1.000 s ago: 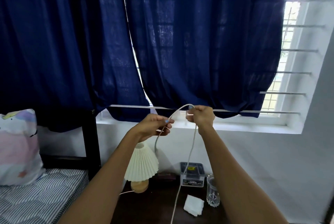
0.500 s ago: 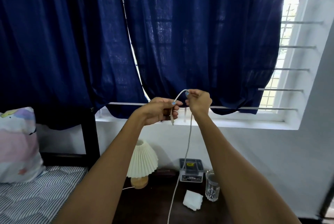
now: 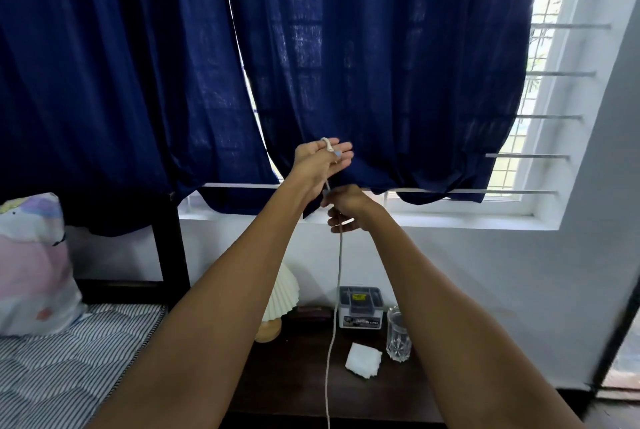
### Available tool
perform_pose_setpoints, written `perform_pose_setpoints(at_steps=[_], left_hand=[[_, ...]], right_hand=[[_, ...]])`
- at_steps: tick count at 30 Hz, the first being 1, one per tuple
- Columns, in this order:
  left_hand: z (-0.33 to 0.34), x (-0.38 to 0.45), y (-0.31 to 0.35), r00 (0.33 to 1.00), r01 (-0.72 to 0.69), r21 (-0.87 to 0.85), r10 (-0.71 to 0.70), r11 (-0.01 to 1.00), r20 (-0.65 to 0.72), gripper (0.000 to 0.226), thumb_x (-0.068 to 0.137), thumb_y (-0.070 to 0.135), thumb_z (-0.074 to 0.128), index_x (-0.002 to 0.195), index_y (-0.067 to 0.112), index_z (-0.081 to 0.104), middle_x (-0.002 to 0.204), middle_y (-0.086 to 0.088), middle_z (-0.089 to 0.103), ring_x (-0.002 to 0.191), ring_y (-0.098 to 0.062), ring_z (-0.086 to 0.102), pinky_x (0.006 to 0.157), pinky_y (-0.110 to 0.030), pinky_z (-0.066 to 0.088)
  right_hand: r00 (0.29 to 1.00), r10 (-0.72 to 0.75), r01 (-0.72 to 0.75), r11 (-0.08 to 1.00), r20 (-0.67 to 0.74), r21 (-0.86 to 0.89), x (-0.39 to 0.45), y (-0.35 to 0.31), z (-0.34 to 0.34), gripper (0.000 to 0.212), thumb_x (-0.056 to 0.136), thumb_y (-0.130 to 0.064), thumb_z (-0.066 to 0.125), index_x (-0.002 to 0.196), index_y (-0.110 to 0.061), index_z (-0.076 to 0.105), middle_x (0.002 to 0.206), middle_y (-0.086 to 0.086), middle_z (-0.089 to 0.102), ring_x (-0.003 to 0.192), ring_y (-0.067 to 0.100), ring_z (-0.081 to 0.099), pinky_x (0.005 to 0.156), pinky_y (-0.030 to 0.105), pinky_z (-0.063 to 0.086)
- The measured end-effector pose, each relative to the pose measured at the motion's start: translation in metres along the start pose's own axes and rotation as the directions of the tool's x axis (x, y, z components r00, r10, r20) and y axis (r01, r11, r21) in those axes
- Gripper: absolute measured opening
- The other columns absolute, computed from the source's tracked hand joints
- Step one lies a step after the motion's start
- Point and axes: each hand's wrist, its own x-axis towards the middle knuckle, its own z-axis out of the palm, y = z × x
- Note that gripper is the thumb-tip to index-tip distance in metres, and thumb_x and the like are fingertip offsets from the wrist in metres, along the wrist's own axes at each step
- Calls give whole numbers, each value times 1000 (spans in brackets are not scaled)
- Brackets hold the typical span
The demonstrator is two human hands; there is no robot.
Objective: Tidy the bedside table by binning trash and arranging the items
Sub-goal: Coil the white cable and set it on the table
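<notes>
A thin white cable (image 3: 339,266) hangs from my hands down past the front of the dark bedside table (image 3: 294,380). My left hand (image 3: 320,162) is raised before the curtain with its fingers stretched out. The cable's top loops over that hand and the thumb pins it against the palm. Just below, my right hand (image 3: 348,207) grips the cable with curled fingers. A crumpled white tissue (image 3: 363,355) lies on the table by a clear glass (image 3: 398,337).
On the table stand a pleated white lamp (image 3: 282,293) on a wooden base, a grey box (image 3: 360,307) and a small dark item (image 3: 313,312). A striped bed (image 3: 52,359) with a pillow (image 3: 31,266) is at the left. Blue curtains (image 3: 381,65) cover the window.
My left hand has risen and spread its fingers with the cable looped over it. My right hand has dropped below it along the cable. The view has tilted slightly.
</notes>
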Motion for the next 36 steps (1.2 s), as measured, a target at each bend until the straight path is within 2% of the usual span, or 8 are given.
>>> perform_pose_setpoints(at_steps=[4, 8, 13, 17, 21, 26, 31, 36], left_hand=[[-12, 14, -15, 954, -97, 441, 209, 892, -213, 20, 90, 1, 54, 108, 0, 64, 100, -7, 62, 91, -15, 58, 81, -21, 49], [-24, 14, -22, 941, -127, 698, 309, 705, -141, 27, 89, 0, 51, 64, 7, 48, 71, -4, 50, 63, -12, 43, 57, -22, 36], [-30, 7, -26, 999, -43, 659, 25, 751, 36, 22, 88, -8, 42, 79, -3, 61, 68, -11, 47, 57, -15, 37, 48, -17, 35], [-30, -1, -23, 981, -8, 593, -108, 805, 159, 26, 96, 2, 42, 108, -10, 62, 93, -15, 64, 84, -20, 62, 77, -26, 50], [-29, -7, -11, 964, 92, 446, -192, 890, 185, 28, 96, 2, 36, 103, -7, 62, 82, -9, 63, 77, -20, 62, 76, -26, 53], [-21, -12, 0, 949, 204, 334, -270, 920, 164, 28, 97, 9, 29, 97, -1, 55, 68, -6, 49, 58, -13, 42, 56, -23, 41], [-28, -12, 6, 878, 273, 423, -404, 864, 258, 30, 98, 9, 30, 113, -5, 53, 55, 3, 53, 52, -7, 40, 54, -19, 37], [-37, -16, 7, 793, 348, 242, -422, 906, 439, 28, 99, 10, 37, 108, -5, 59, 61, 3, 49, 53, -5, 48, 56, -18, 47]], right_hand=[[995, 43, -24, 978, 87, -205, -9, -19, -5, 23, 96, -18, 47, 79, -6, 57, 63, 4, 50, 52, 14, 49, 48, 25, 49], [998, -12, 34, 915, 58, -403, -16, -43, -17, 4, 85, -7, 58, 81, -8, 57, 61, 3, 57, 44, 9, 43, 41, 17, 40], [975, -195, 128, 886, -106, -446, -18, -53, -34, 15, 66, 1, 69, 80, -2, 73, 69, 8, 67, 55, 14, 56, 49, 24, 46], [923, -370, 302, 867, -107, -398, -11, -47, -43, 12, 70, -2, 77, 78, -11, 76, 84, 3, 73, 83, 11, 64, 74, 23, 52], [883, -445, 392, 874, -150, -287, -4, -36, -44, 9, 74, -8, 77, 81, -11, 73, 82, 5, 71, 70, 4, 60, 56, 5, 41], [860, -428, 451, 892, -276, 21, 2, -15, -44, 16, 68, -7, 82, 74, -8, 67, 65, 4, 66, 34, -5, 50, 34, 3, 31], [884, -431, 458, 876, -183, 148, 3, -7, -47, 15, 70, 0, 79, 71, -7, 66, 63, 3, 69, 52, 3, 66, 55, 13, 50], [920, -385, 384, 858, -67, 339, 4, -5, -51, 7, 78, -1, 71, 81, -6, 67, 70, 8, 70, 69, 20, 67, 76, 32, 59]])
